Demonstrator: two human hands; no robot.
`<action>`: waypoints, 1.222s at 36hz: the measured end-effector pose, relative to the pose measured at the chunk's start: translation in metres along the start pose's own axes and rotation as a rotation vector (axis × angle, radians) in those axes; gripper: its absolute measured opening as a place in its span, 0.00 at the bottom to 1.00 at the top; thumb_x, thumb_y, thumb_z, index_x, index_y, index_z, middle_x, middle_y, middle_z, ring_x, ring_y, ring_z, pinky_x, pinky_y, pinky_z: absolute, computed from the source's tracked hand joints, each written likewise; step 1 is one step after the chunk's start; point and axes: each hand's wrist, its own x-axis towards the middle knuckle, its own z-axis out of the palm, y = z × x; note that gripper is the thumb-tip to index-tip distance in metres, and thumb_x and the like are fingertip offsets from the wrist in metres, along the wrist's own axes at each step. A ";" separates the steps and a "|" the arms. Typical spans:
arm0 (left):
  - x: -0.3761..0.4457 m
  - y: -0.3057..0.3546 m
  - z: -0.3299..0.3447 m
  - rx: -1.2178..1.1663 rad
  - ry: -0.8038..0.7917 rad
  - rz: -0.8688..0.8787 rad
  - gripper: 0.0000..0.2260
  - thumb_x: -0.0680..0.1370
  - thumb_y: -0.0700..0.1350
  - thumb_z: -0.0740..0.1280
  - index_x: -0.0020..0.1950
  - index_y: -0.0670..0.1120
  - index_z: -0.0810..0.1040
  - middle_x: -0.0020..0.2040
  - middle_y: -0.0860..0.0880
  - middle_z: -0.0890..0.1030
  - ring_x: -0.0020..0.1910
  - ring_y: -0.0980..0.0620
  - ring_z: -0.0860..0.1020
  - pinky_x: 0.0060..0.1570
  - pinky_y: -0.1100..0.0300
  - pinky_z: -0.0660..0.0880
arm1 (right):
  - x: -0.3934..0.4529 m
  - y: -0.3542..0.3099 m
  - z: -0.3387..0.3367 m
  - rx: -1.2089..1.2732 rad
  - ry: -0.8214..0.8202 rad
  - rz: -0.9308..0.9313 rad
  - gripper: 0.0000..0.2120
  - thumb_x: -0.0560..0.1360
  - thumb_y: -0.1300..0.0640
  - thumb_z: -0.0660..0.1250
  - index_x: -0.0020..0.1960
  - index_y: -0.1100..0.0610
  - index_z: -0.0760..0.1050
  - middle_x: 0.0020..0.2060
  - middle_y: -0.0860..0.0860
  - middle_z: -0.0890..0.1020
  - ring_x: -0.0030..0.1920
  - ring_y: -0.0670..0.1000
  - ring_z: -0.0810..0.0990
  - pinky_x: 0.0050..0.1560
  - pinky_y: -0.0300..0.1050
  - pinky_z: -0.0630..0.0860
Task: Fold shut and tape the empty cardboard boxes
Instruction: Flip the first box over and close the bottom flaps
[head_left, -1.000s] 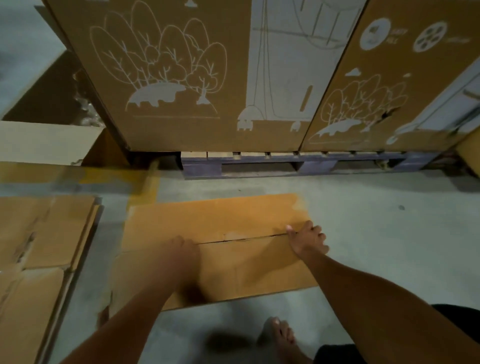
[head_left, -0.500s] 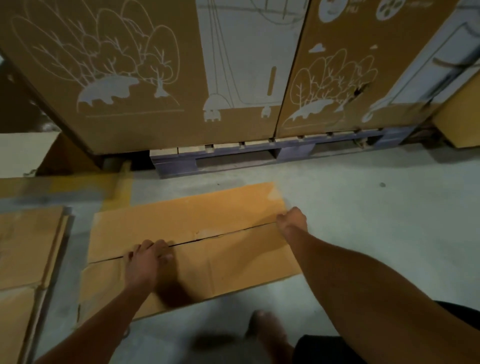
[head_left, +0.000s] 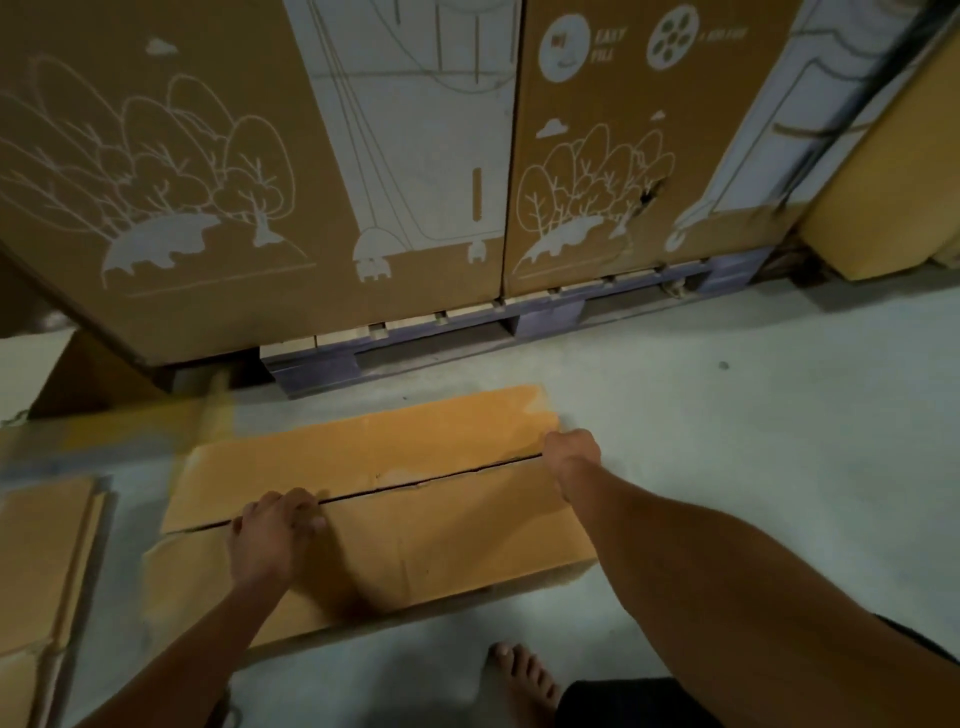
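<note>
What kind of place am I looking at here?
Probably a warehouse or stockroom: big printed cartons stand on a pallet over a bare concrete floor, with flattened cardboard stacked at the left.

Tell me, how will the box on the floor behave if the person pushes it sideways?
The box is probably light: the task calls it empty, so it may slide easily on the smooth floor. Its flaps meet at an untaped seam, so they may spring open once the left hand and right hand let go. It looks low and wide, unlikely to tip.
</note>
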 end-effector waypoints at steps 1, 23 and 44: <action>0.005 0.012 0.001 -0.026 0.008 0.018 0.06 0.70 0.42 0.73 0.42 0.53 0.80 0.41 0.45 0.78 0.45 0.38 0.77 0.43 0.50 0.70 | 0.003 0.001 -0.012 0.024 0.035 0.007 0.20 0.77 0.51 0.62 0.63 0.64 0.74 0.61 0.62 0.79 0.59 0.63 0.78 0.60 0.54 0.76; -0.093 0.395 0.137 -0.544 -0.795 0.005 0.46 0.71 0.46 0.75 0.79 0.61 0.48 0.79 0.46 0.53 0.71 0.41 0.66 0.63 0.46 0.74 | 0.021 0.190 -0.203 0.149 0.333 0.375 0.18 0.83 0.52 0.55 0.66 0.62 0.72 0.63 0.59 0.76 0.64 0.60 0.73 0.50 0.40 0.70; -0.029 0.361 0.124 -0.388 -0.829 0.171 0.39 0.76 0.46 0.71 0.80 0.54 0.50 0.77 0.45 0.63 0.71 0.44 0.68 0.62 0.56 0.71 | 0.077 0.150 -0.165 -0.004 0.207 0.186 0.30 0.78 0.56 0.62 0.76 0.59 0.56 0.69 0.64 0.68 0.68 0.64 0.69 0.66 0.54 0.67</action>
